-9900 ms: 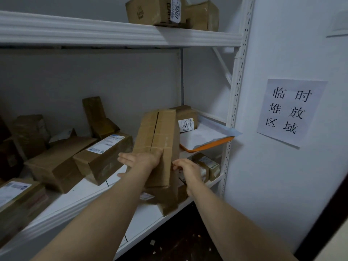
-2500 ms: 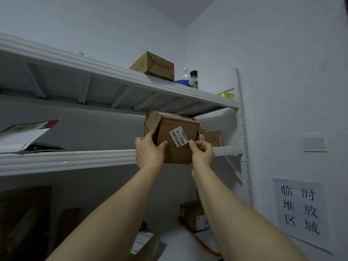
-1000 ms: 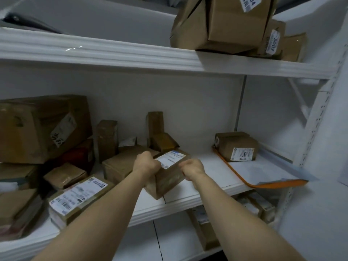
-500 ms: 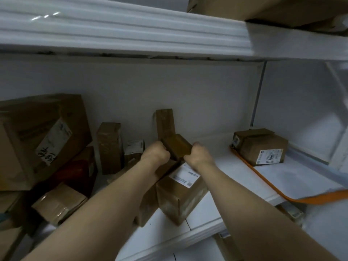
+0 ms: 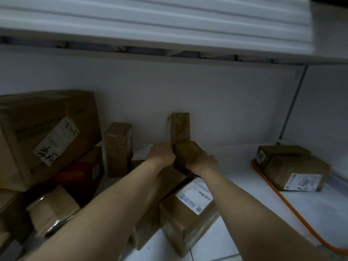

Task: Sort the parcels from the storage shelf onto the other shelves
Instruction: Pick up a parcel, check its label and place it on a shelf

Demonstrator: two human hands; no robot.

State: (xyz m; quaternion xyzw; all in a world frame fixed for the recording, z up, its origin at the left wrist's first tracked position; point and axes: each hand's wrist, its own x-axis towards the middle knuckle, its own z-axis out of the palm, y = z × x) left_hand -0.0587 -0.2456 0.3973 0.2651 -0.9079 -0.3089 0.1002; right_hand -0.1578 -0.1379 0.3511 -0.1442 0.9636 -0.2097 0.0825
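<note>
Item: small parcel (image 5: 185,152), a plain brown carton; no label is seen on the faces in view.
Location: at the back of the storage shelf (image 5: 235,164), just in front of the tall parcel (image 5: 180,127) standing upright at the wall. It sits above the rear of the labelled parcel (image 5: 188,210); contact cannot be told.
Left hand (image 5: 162,155): curled against the carton's left face.
Right hand (image 5: 203,163): curled round the lower right edge.
Handling (judged): low weight is expected from its size. The cardboard looks stiff and any tape may be slick. Contents are unknown.
Hold (judged): opposite side faces are best clamped, with fingertips under the base.
Risk: the tall parcel could be tipped on lift-out.
</note>
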